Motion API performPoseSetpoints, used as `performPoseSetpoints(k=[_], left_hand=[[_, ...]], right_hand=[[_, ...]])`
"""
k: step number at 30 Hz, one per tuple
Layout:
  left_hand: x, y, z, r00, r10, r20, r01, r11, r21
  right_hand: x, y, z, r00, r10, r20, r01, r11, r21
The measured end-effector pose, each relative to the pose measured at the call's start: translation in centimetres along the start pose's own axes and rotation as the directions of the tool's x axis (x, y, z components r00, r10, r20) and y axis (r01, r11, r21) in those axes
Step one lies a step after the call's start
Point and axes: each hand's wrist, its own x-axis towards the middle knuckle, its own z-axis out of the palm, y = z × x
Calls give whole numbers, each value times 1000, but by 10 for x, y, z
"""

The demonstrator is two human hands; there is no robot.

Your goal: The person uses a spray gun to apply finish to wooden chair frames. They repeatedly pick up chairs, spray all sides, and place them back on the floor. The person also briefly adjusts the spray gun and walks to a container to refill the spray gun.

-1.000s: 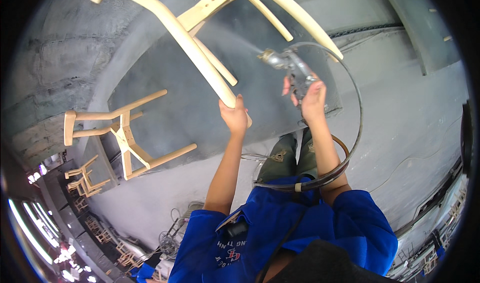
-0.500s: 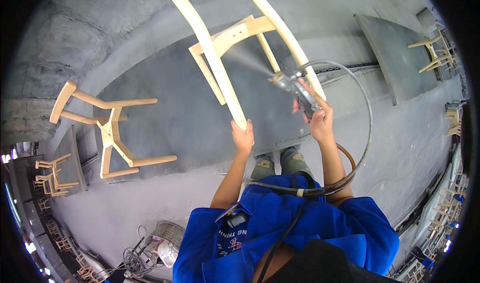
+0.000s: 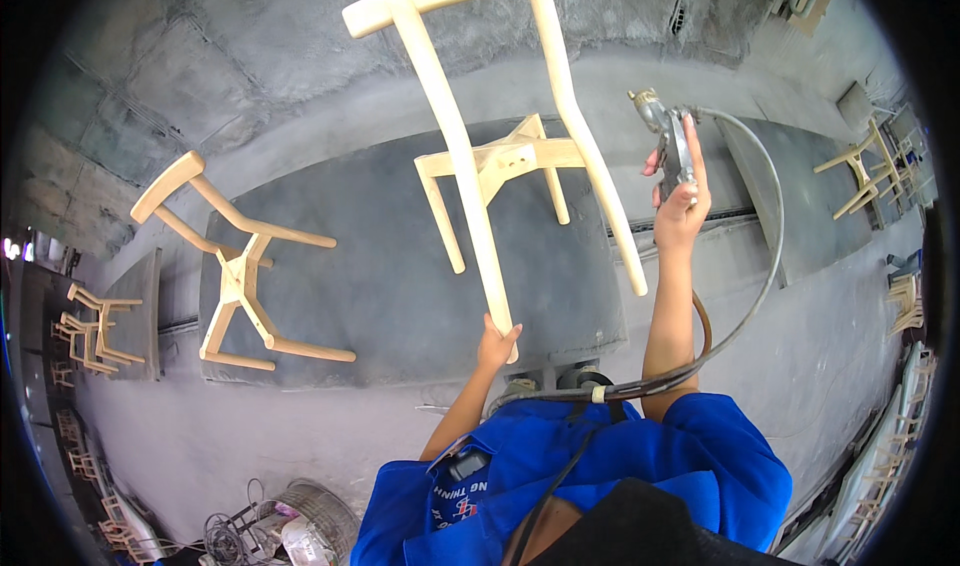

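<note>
My left hand [image 3: 495,345] is closed around the lower end of one leg of a pale wooden chair frame [image 3: 460,161]. The frame has a curved top rail, long bent legs and a cross-shaped brace, and it has no seat. It stands tilted over the dark table [image 3: 370,286]. My right hand [image 3: 683,201] is raised to the right of the frame and grips a metal spray gun [image 3: 668,141]. The gun's nozzle points up and away to the left, and no spray mist shows. A grey hose [image 3: 768,186] loops from the gun down past my right forearm.
Another wooden chair frame [image 3: 235,276] lies on the table's left part. More frames [image 3: 103,328] stand at far left, with others [image 3: 862,171] on a dark board [image 3: 800,206] at right. A wire basket [image 3: 325,511] sits at lower left. Behind the table rises a grey wall [image 3: 280,56].
The held chair frame has come lower in view, its top rail now showing. My right hand with the spray gun has moved up and right, away from the frame. The spray mist has gone.
</note>
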Motion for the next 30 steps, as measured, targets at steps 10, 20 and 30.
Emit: performPoseSetpoints(k=[10, 20, 30], left_hand=[[-8, -3, -2, 997, 57, 47, -51, 990, -131], [-20, -19, 15, 1000, 12, 5, -12, 999, -49], [-30, -31, 25, 999, -36, -14, 36, 999, -8]], right_hand=[[19, -74, 91, 636, -165, 754, 425, 890, -164], [99, -74, 74, 953, 58, 296, -72, 997, 37], [126, -44, -74, 953, 265, -144, -282, 953, -114]])
